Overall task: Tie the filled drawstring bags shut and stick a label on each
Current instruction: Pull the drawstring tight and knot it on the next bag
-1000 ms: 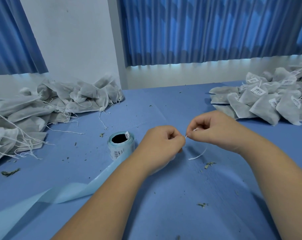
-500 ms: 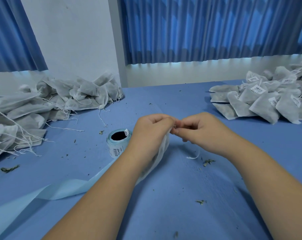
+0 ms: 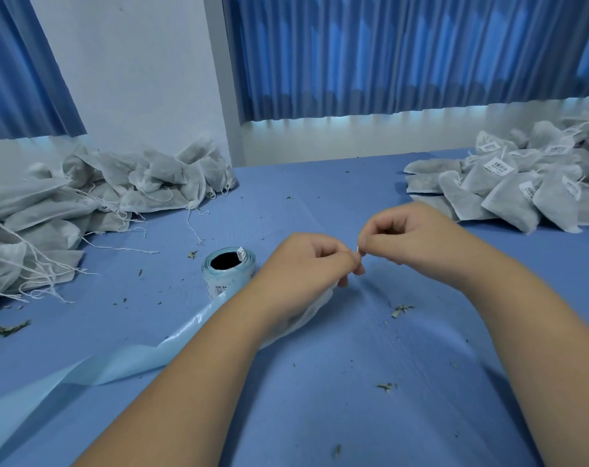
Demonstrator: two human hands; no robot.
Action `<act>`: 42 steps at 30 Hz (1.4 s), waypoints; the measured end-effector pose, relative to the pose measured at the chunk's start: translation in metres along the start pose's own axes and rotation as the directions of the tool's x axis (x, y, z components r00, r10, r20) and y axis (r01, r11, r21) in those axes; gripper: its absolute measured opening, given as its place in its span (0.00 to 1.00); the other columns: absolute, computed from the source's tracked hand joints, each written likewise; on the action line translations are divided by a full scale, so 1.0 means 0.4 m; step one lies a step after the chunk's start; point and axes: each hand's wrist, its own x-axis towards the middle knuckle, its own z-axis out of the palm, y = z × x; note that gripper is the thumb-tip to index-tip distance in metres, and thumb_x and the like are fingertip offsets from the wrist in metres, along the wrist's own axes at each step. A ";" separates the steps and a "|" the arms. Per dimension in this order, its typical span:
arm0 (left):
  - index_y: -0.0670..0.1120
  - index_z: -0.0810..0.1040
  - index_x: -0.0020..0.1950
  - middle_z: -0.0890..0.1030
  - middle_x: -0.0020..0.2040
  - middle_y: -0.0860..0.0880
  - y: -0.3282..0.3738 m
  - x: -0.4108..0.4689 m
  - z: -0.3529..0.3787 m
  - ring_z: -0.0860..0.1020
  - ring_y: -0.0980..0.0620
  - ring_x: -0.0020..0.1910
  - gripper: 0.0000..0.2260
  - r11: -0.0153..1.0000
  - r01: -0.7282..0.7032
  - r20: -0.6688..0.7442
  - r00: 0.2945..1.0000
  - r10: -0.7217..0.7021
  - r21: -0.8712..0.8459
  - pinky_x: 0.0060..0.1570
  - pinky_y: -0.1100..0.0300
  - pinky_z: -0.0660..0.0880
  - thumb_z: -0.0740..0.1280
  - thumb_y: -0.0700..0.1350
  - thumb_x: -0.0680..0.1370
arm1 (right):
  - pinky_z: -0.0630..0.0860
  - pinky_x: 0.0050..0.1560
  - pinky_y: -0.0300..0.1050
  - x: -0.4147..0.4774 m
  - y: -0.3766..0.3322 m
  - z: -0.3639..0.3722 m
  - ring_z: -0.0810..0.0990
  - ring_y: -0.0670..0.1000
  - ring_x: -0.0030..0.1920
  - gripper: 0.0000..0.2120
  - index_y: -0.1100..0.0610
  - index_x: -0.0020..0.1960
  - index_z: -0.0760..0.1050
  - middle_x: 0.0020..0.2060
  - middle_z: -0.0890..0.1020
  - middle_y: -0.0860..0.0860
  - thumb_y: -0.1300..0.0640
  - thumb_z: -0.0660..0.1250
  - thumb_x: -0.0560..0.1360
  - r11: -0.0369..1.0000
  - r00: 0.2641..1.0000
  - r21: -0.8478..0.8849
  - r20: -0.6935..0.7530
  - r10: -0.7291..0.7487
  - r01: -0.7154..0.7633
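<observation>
Though mostly covered by the left grip, shows only as a pale fabric edge: drawstring bag, lying on the blue table near the centre, under the heel of that palm. Pinches the bag's white drawstring between both sets of fingertips, just above the bag's mouth.

Holds the left grip knuckles-up, fingers curled inward, thumb and forefinger clenched on the string, forearm entering from the lower left. Holds the right grip slightly higher and farther away, fingers curled, thumb and forefinger grasping the same short stretch of string, forearm entering from the lower right. Brings the two sets of fingertips so close that cannot tell whether touching.

Leaves the label roll standing on end just left of the left grip, dark core facing up, with its pale blue backing strip trailing toward the lower left corner, passing behind the left forearm.

Shows a heap of untied bags with loose strings at far left by the wall, well apart from both grips, and a heap of labelled bags at far right, white printed labels facing up. Shows dried leaf crumbs scattered over the table and blue curtains behind.
</observation>
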 end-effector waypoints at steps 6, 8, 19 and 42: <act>0.47 0.80 0.33 0.72 0.30 0.49 0.005 0.004 -0.016 0.67 0.53 0.31 0.05 0.961 0.101 0.076 0.994 -0.085 -0.257 0.33 0.62 0.63 0.68 0.47 0.66 | 0.67 0.32 0.31 0.020 0.022 0.036 0.71 0.41 0.29 0.06 0.52 0.38 0.81 0.27 0.77 0.41 0.56 0.69 0.73 0.988 0.999 -0.154 -0.017 0.031 -0.033; 0.46 0.79 0.35 0.72 0.31 0.48 0.003 0.008 -0.026 0.67 0.51 0.31 0.07 0.939 0.152 0.065 0.988 -0.138 -0.309 0.35 0.60 0.64 0.70 0.48 0.62 | 0.69 0.35 0.29 0.023 0.025 0.035 0.75 0.39 0.33 0.04 0.52 0.41 0.82 0.33 0.81 0.42 0.57 0.70 0.74 0.984 0.998 -0.173 -0.059 0.022 -0.032; 0.47 0.77 0.30 0.71 0.29 0.51 -0.011 0.031 -0.052 0.69 0.53 0.26 0.13 0.847 0.245 0.169 0.968 -0.186 -0.471 0.31 0.61 0.67 0.62 0.45 0.74 | 0.73 0.37 0.37 0.002 -0.028 0.021 0.76 0.44 0.32 0.08 0.56 0.38 0.82 0.30 0.79 0.50 0.58 0.68 0.75 0.975 0.999 0.223 0.044 0.013 -0.023; 0.47 0.80 0.32 0.76 0.32 0.48 -0.004 0.018 -0.041 0.72 0.51 0.32 0.06 0.953 0.147 0.166 0.980 -0.105 -0.265 0.39 0.57 0.67 0.67 0.47 0.67 | 0.73 0.37 0.35 -0.008 -0.031 0.023 0.75 0.44 0.32 0.09 0.54 0.35 0.79 0.30 0.80 0.50 0.64 0.66 0.72 0.996 0.998 0.089 0.067 0.005 -0.011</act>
